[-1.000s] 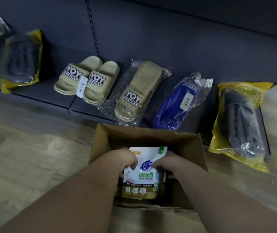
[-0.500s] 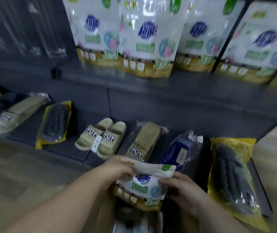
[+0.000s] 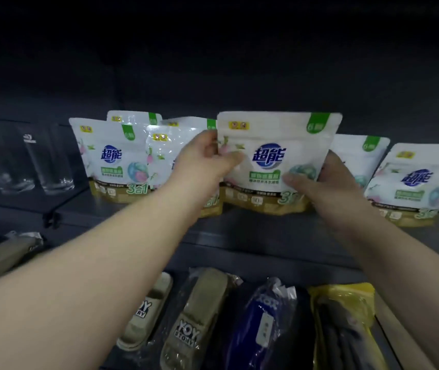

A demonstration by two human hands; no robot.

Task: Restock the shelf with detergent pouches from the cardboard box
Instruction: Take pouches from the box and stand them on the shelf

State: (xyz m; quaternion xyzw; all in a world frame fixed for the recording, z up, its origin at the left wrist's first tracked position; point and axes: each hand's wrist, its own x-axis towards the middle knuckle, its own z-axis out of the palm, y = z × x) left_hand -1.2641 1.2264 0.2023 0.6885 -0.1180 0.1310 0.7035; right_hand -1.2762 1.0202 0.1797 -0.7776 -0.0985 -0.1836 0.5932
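Observation:
I hold one white detergent pouch (image 3: 271, 145) with a blue logo and gold base upright over the dark shelf (image 3: 239, 228). My left hand (image 3: 205, 161) grips its left edge. My right hand (image 3: 327, 188) grips its lower right corner, thumb on the front. Its bottom edge sits at the shelf surface; contact is unclear. Several matching pouches stand on the shelf: a group at the left (image 3: 111, 158), one behind my right hand (image 3: 357, 153), one at the far right (image 3: 413, 185). The cardboard box is out of view.
Clear drinking glasses (image 3: 50, 158) stand on the same shelf at the left. On the lower shelf lie beige slippers (image 3: 191, 324), a blue bagged pair (image 3: 261, 324) and a dark pair in a yellow bag (image 3: 343, 329). The shelf above is dark.
Both hands lifted the pouch out of the box and up to the shelf among the other pouches. My view rose from the floor to the shelf.

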